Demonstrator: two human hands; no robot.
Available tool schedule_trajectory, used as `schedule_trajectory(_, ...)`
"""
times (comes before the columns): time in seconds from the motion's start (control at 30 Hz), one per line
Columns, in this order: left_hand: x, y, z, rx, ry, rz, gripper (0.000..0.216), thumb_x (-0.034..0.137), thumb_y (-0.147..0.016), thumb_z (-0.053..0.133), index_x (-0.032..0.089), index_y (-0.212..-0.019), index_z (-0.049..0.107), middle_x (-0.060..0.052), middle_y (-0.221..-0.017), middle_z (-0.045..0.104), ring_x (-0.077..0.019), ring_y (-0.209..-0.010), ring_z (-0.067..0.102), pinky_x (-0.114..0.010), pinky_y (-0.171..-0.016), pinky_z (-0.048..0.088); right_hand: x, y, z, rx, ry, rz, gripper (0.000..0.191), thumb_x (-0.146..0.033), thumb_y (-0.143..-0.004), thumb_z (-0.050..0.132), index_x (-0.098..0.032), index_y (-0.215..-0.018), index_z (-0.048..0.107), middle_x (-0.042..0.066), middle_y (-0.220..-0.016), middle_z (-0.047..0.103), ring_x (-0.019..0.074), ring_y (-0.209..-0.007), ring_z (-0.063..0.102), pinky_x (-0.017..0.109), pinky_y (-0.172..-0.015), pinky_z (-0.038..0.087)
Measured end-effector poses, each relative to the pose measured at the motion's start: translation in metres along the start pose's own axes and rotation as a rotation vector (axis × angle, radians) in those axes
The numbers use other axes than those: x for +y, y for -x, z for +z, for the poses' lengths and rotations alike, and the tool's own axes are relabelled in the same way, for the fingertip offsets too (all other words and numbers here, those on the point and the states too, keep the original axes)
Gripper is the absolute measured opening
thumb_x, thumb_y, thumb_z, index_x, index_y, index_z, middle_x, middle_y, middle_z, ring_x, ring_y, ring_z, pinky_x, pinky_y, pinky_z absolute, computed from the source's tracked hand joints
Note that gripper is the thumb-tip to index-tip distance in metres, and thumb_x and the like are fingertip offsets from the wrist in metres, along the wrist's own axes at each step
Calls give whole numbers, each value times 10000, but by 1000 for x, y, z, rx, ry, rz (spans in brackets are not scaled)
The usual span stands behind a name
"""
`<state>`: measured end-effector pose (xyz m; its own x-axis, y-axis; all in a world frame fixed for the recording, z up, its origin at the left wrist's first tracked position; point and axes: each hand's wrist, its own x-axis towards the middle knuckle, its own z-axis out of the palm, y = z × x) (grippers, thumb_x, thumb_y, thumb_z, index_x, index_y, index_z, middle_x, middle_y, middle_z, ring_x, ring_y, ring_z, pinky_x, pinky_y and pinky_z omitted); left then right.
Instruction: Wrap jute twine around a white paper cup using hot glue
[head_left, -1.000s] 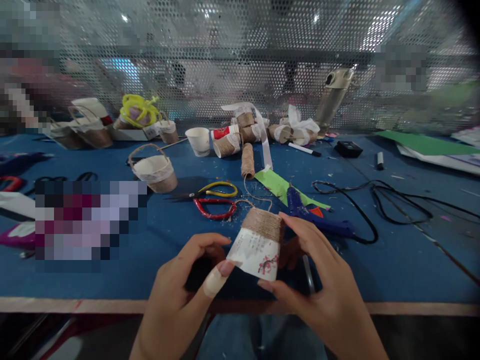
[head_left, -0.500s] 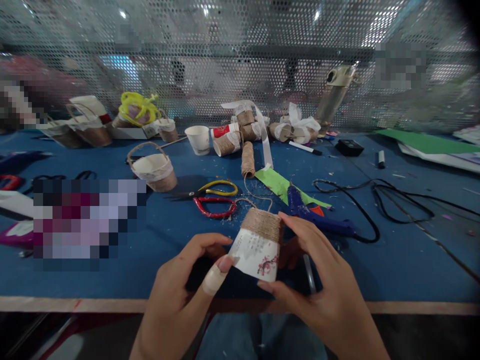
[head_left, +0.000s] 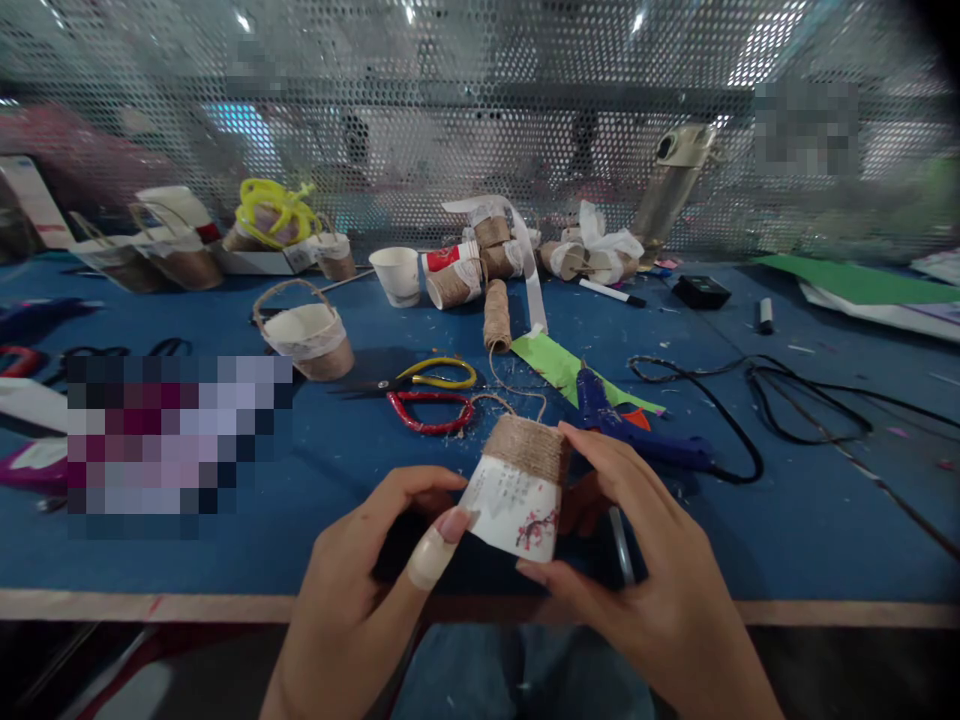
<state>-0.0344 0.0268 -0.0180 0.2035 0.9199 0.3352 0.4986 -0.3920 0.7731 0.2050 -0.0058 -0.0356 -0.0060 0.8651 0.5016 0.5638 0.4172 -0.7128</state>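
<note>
Between my two hands is an upside-down paper cup (head_left: pixel 517 505), white with pink blossoms and dark lettering. Brown twine (head_left: pixel 527 448) is wound round its upper part, and a loose strand runs back to a twine spool (head_left: pixel 496 318). My left hand (head_left: pixel 379 570) grips the cup's left side, its thumb wrapped in a pale bandage. On the right side, my right hand (head_left: pixel 645 550) holds the cup with thumb low and fingers near the top. Beyond the cup lie scissors (head_left: pixel 431 398) with red and yellow handles, and a blue glue gun (head_left: pixel 637 430) rests to the right.
A twine-wrapped cup basket (head_left: pixel 311 340) stands left of the scissors. Farther back are a plain paper cup (head_left: pixel 397 277), several wrapped cups and a tilted bottle (head_left: pixel 671 190). Black cable (head_left: pixel 757 420) loops across the right. Light green paper (head_left: pixel 551 368) lies under the glue gun's tip.
Both hands keep nearly the same hold on the cup, which has barely moved. At the far left edge, a pale upright panel now shows where a blurred patch was.
</note>
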Motion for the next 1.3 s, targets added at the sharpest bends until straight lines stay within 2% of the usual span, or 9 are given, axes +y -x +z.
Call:
schedule_trajectory(0.43, 0, 1, -1, -19, 6, 1, 124, 410, -1122, 661, 342, -1143, 762, 61, -928, 848, -132, -786, 809, -163, -722, 607, 0, 0, -1, -6, 10, -3, 692, -456, -1019, 812, -342, -1638, 523, 115, -1456, 717, 179, -834, 781, 318, -738, 733)
schedule_trajectory(0.63, 0, 0, -1, -14, 11, 2, 108, 411, -1119, 665, 363, -1151, 757, 85, -924, 848, -112, -778, 808, -138, -717, 597, -1, -1, -1, -11, 8, -5, 707, -448, -1009, 826, -352, -1638, 517, 96, -1463, 712, 167, -853, 781, 289, -755, 725)
schedule_trajectory(0.97, 3, 1, -2, -3, 8, -5, 115, 404, -1104, 680, 349, -1128, 778, 74, -907, 849, -123, -769, 804, -146, -705, 601, 1, 1, 0, -6, 6, 2, 703, -466, -1011, 821, -335, -1638, 534, 121, -1489, 715, 198, -891, 793, 321, -751, 734)
schedule_trajectory(1.3, 5, -1, 1, 23, 40, -5, 94, 383, -1101, 678, 395, -1122, 769, 119, -894, 837, -89, -756, 785, -119, -708, 573, 0, 2, -1, -3, 1, 4, 702, -479, -1018, 815, -357, -1642, 519, 86, -1468, 709, 161, -863, 772, 288, -769, 725)
